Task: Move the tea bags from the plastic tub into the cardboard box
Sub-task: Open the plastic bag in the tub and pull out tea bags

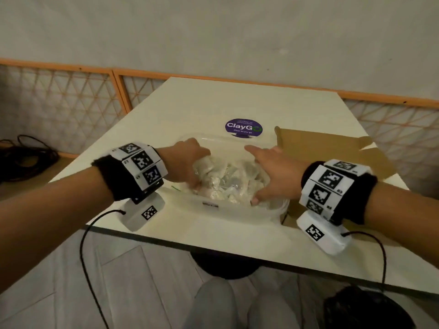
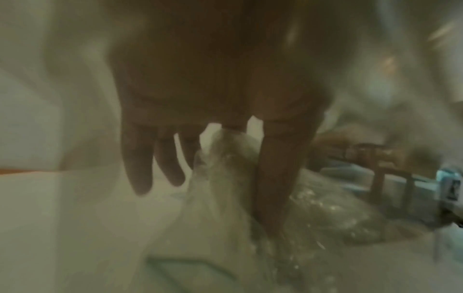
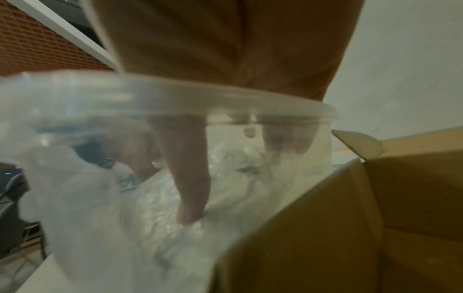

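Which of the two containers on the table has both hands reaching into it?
The clear plastic tub, holding the tea bags; the cardboard box beside it has no hand in it.

Cream table (image 1: 213, 105) — plastic tub (image 1: 237, 210), cardboard box (image 1: 320, 148), purple sticker (image 1: 244, 127)

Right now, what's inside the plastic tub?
A heap of tea bags in clear wrappers, with both hands, left and right, reaching in. The tub's bottom is covered.

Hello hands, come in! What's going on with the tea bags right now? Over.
Both hands, left and right, down in plastic tub. Tea bags not yet out. Cardboard box open alongside, nothing blocking.
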### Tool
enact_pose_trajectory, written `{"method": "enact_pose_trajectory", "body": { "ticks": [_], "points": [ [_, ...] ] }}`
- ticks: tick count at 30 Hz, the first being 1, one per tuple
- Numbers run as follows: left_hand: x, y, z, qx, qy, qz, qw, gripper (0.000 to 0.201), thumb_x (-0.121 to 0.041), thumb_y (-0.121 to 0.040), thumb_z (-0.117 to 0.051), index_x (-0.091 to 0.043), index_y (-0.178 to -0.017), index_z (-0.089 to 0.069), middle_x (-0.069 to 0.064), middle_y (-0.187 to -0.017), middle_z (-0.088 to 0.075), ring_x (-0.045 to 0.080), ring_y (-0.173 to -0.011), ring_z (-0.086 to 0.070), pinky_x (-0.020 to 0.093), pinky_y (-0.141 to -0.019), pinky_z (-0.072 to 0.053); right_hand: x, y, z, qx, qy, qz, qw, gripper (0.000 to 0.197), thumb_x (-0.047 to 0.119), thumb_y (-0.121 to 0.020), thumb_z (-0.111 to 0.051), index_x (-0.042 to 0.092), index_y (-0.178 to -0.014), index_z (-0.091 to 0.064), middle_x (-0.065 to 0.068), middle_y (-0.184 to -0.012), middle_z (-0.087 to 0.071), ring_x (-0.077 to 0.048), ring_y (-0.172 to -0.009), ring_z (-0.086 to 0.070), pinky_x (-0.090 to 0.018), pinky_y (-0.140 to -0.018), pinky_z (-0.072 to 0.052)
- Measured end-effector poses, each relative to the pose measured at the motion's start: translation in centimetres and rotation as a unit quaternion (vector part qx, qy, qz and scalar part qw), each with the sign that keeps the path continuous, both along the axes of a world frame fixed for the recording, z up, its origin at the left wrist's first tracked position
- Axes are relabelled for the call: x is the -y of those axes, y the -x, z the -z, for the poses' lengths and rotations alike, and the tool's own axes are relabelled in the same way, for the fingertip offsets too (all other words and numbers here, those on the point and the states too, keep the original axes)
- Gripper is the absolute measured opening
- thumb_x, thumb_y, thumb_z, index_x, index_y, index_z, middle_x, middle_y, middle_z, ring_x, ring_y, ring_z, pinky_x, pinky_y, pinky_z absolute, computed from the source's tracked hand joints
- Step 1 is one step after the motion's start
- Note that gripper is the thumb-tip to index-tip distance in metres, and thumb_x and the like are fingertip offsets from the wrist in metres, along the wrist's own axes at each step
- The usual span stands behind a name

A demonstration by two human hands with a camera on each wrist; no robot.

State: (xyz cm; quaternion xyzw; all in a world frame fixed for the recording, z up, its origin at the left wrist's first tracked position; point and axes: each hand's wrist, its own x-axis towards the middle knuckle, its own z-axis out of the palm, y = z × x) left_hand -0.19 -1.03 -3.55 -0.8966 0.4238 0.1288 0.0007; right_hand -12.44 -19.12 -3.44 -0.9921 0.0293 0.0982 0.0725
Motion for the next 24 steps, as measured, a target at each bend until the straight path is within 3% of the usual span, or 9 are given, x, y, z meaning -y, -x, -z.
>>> {"method": "enact_pose_trajectory", "body": {
  "ticks": [3, 7, 10, 14, 17, 19, 21, 23, 24],
  "points": [
    [-0.5, 1.1, -1.1, -0.034, 0.088, -0.012, 0.995, 0.041, -0.014, -0.071, -0.078, -0.019, -0.098, -0.048, 0.0, -0.098, -0.053, 0.021, -0.092, -0.053, 0.027, -0.071, -0.039, -0.4, 0.1, -0.4, 0.032, 0.02, 0.025, 0.999, 0.077, 0.051, -0.068, -0.074, 0.016, -0.129, -0.043, -0.002, -0.109, -0.043, -0.022, -0.112, -0.039, -0.034, -0.088, -0.036],
    [-0.8, 2.1, -1.9, -0.014, 0.182, -0.002, 0.983, 0.036, -0.007, -0.072, -0.074, -0.021, -0.09, -0.046, -0.006, -0.081, -0.051, 0.016, -0.077, -0.048, 0.024, -0.059, -0.035, -0.9, 0.6, -0.8, 0.063, -0.007, 0.024, 0.998, 0.051, 0.04, -0.066, -0.079, 0.01, -0.1, -0.055, -0.002, -0.103, -0.041, -0.023, -0.1, -0.048, -0.033, -0.083, -0.041],
    [-1.0, 2.1, -1.9, 0.035, 0.279, 0.031, 0.959, 0.04, 0.002, -0.071, -0.067, -0.026, -0.069, -0.039, -0.002, -0.075, -0.051, 0.021, -0.071, -0.048, 0.026, -0.06, -0.034, -1.1, 1.5, -1.4, 0.073, -0.133, 0.04, 0.988, 0.059, 0.04, -0.064, -0.081, 0.017, -0.107, -0.049, -0.002, -0.113, -0.048, -0.018, -0.097, -0.052, -0.033, -0.084, -0.044],
    [-0.3, 2.2, -2.1, 0.075, 0.378, 0.125, 0.914, 0.055, 0.013, -0.064, -0.061, -0.032, -0.064, -0.028, 0.005, -0.073, -0.051, 0.025, -0.065, -0.05, 0.031, -0.059, -0.039, -1.5, 1.8, -1.5, 0.035, -0.303, 0.063, 0.95, 0.1, 0.054, -0.054, -0.08, 0.034, -0.133, -0.023, 0.0, -0.131, -0.045, -0.013, -0.124, -0.043, -0.035, -0.109, -0.034],
    [-0.1, 2.5, -2.3, 0.075, 0.4, 0.106, 0.907, 0.046, 0.014, -0.062, -0.059, -0.026, -0.071, -0.041, 0.007, -0.092, -0.051, 0.032, -0.087, -0.055, 0.027, -0.069, -0.041, -1.8, 0.8, -0.8, 0.067, -0.31, 0.087, 0.945, 0.101, 0.046, -0.056, -0.084, 0.03, -0.137, -0.026, -0.001, -0.122, -0.056, -0.015, -0.113, -0.054, -0.038, -0.106, -0.038],
    [-0.8, 2.8, -2.3, 0.07, 0.385, 0.043, 0.919, 0.043, 0.006, -0.067, -0.064, -0.019, -0.099, -0.052, 0.004, -0.119, -0.039, 0.029, -0.113, -0.043, 0.021, -0.085, -0.033, -1.8, 0.3, -0.5, 0.104, -0.315, 0.101, 0.938, 0.066, 0.03, -0.063, -0.083, 0.023, -0.118, -0.047, 0.003, -0.109, -0.063, -0.016, -0.101, -0.061, -0.038, -0.095, -0.047],
    [-1.7, 3.4, -2.7, -0.009, 0.371, -0.047, 0.927, 0.064, -0.011, -0.072, -0.073, -0.027, -0.125, -0.041, 0.002, -0.135, -0.024, 0.023, -0.127, -0.031, 0.027, -0.099, -0.033, -1.8, 0.1, -0.5, 0.131, -0.269, 0.137, 0.944, 0.046, 0.024, -0.068, -0.08, 0.021, -0.103, -0.05, 0.003, -0.096, -0.062, -0.017, -0.088, -0.061, -0.034, -0.079, -0.05],
    [-2.3, 4.7, -3.5, -0.098, 0.415, -0.141, 0.894, 0.068, -0.035, -0.074, -0.078, -0.031, -0.127, -0.035, 0.0, -0.131, -0.028, 0.021, -0.119, -0.045, 0.033, -0.096, -0.045, -2.1, 0.0, -0.4, 0.171, -0.215, 0.175, 0.945, 0.047, 0.026, -0.071, -0.076, 0.016, -0.105, -0.046, 0.001, -0.095, -0.054, -0.019, -0.086, -0.057, -0.033, -0.073, -0.048],
    [-2.1, 5.4, -3.8, -0.142, 0.427, -0.178, 0.875, 0.065, -0.046, -0.074, -0.075, -0.028, -0.122, -0.036, -0.001, -0.125, -0.037, 0.02, -0.108, -0.055, 0.032, -0.085, -0.053, -2.4, -0.1, -0.2, 0.201, -0.204, 0.181, 0.941, 0.049, 0.028, -0.071, -0.076, 0.016, -0.107, -0.044, -0.001, -0.1, -0.052, -0.021, -0.091, -0.056, -0.035, -0.077, -0.049]
  ]
}}
